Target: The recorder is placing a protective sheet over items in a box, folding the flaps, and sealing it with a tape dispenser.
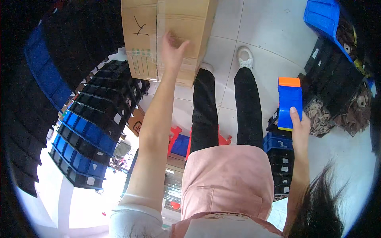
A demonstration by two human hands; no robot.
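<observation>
Several stacks of black and blue bins [97, 119] at left, bent by the lens. Next in size, a shut carton [186, 24] at top, left of centre, support hidden. Looks stiff at the edges, softer mid-panel, likely to dent under a hard push; no judging the weight with the flaps closed. Best taken low at two opposite sides; smooth along the clear tape [160, 23], so likely slippery there. At upper right, a blue bin [323, 22], with brown bundles [317, 113] lower down. Smaller again, a blue tool [290, 100] with an orange end [289, 82], at right, well apart from the carton. Probably light, rigid plastic, slick on the curved face, apt to crack if dropped; best gripped round the blue body, clear of the orange end. Then the left hand [173, 53], over the carton top just right of the tape, thumb spread away from curled fingers, nothing clasped; cannot tell contact from a slight gap. Last, the right hand [301, 123], clamped on the tool near the lower end, thumb on the upper face, fingers mostly hidden along the far side.
</observation>
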